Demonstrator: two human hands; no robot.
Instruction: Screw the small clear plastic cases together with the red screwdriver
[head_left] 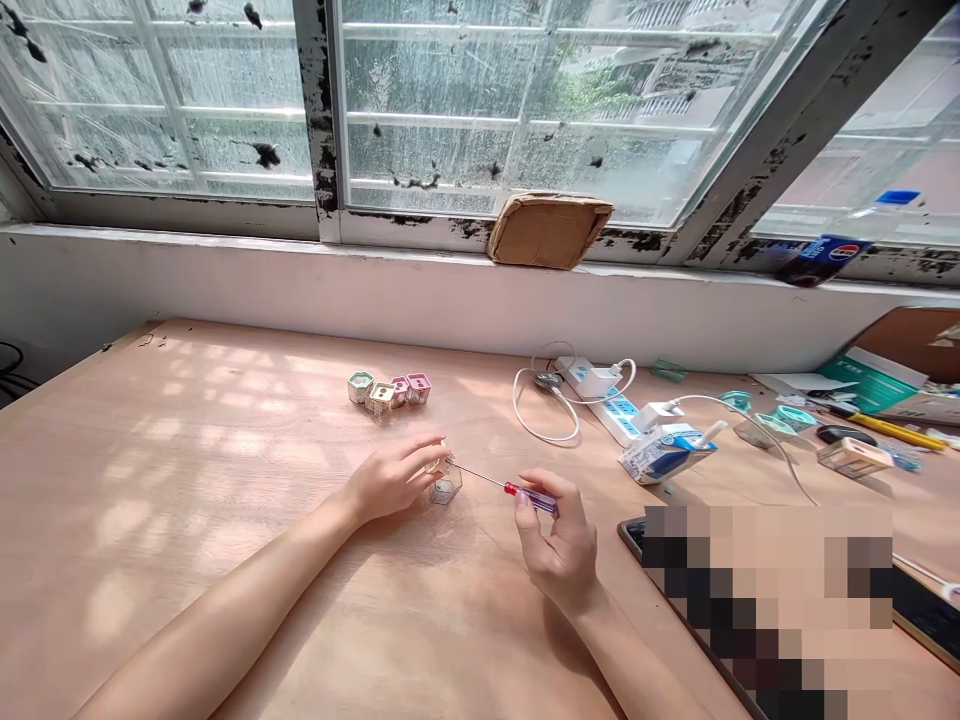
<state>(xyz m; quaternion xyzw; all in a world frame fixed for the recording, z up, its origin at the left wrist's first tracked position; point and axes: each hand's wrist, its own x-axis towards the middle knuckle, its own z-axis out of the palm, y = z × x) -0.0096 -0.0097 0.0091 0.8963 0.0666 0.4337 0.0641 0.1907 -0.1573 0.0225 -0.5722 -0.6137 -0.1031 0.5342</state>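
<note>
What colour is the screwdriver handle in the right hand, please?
The screwdriver handle is red by the shaft, then blue; the head view shows it.

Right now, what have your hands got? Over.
Right hand pinching a red-handled screwdriver. Left hand holding a small part above a clear hexagonal case. Nothing in the way.

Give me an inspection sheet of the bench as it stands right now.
Surface: sunlit wooden tabletop.
Job's things: red-handled screwdriver, tip near a small piece; wire-framed hexagon just below; four small cubes farther back.
Clutter: drink carton, yellow-handled tool.
Hands: left hand grips the small piece; right hand holds the screwdriver.
Cables: white cables at a power strip.
Surroundings: grimy window, Pepsi bottle.
</note>
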